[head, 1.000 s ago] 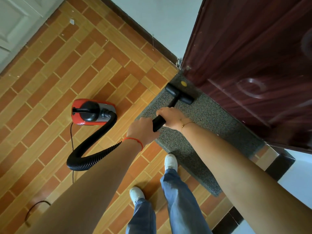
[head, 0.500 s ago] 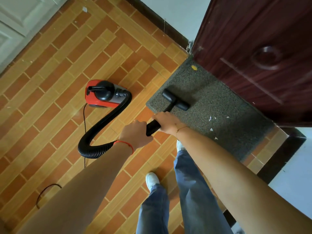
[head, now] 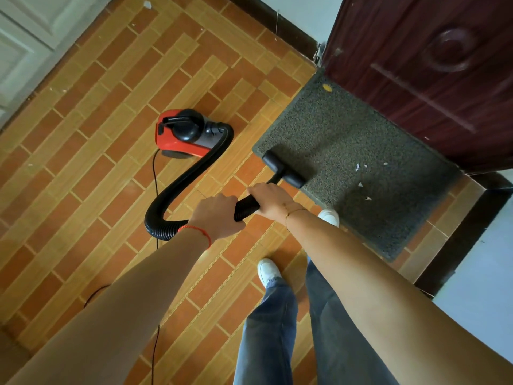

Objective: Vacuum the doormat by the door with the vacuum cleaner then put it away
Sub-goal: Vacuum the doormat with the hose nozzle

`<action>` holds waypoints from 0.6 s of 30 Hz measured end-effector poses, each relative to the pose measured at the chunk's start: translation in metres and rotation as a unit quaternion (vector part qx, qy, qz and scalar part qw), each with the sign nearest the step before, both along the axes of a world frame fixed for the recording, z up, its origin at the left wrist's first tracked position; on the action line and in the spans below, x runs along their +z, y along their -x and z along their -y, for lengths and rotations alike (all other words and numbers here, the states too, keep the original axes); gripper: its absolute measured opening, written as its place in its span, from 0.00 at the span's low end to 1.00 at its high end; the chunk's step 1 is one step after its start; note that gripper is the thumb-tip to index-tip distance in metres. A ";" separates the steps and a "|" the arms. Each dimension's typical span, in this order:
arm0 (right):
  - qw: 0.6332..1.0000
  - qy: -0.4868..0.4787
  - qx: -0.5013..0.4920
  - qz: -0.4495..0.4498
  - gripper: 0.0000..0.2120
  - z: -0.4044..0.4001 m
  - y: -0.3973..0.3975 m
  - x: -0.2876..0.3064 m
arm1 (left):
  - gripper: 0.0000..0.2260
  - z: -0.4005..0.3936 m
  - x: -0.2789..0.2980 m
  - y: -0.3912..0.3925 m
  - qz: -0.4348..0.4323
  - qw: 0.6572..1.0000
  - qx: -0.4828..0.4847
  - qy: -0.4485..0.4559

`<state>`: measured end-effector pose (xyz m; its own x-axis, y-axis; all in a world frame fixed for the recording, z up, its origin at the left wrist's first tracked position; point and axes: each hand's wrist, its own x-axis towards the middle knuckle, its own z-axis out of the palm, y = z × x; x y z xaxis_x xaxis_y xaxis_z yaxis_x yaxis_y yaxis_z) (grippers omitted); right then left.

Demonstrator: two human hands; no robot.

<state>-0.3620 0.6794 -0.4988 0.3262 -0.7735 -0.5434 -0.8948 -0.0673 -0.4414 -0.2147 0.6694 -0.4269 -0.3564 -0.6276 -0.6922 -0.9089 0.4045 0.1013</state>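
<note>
Both hands grip the black ribbed hose (head: 245,207): left hand (head: 219,215) wraps it from above, right hand (head: 270,200) curls around it just ahead, nearer the nozzle (head: 283,169). Both arms extended forward and down. Nozzle rests on near-left edge of the grey doormat (head: 347,151), which lies against the dark door (head: 430,79); white scraps on its right part. Red vacuum (head: 183,134) sits on tiles left of mat.

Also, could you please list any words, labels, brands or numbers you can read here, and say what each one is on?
None can be read.
Vacuum cleaner: no legible brand or label on its red and black body.
Doormat: a small yellow spot, no lettering.
Door: carved shapes only, no text.
</note>
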 end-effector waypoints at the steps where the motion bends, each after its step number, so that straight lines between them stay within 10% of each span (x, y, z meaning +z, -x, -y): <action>1: 1.000 0.002 -0.003 -0.001 0.04 -0.004 -0.002 0.001 | 0.09 -0.003 0.000 -0.002 0.000 1.000 -0.005 0.002; 18: 0.998 0.009 -0.042 -0.037 0.04 -0.028 0.079 -0.011 | 0.08 -0.015 -0.020 0.077 -0.028 0.998 -0.046 0.007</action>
<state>-0.4415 0.7074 -0.5097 0.2203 -0.8062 -0.5490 -0.9275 0.0010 -0.3738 -0.2922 0.6842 -0.4469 -0.4519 -0.5998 -0.6603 -0.8604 0.4884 0.1452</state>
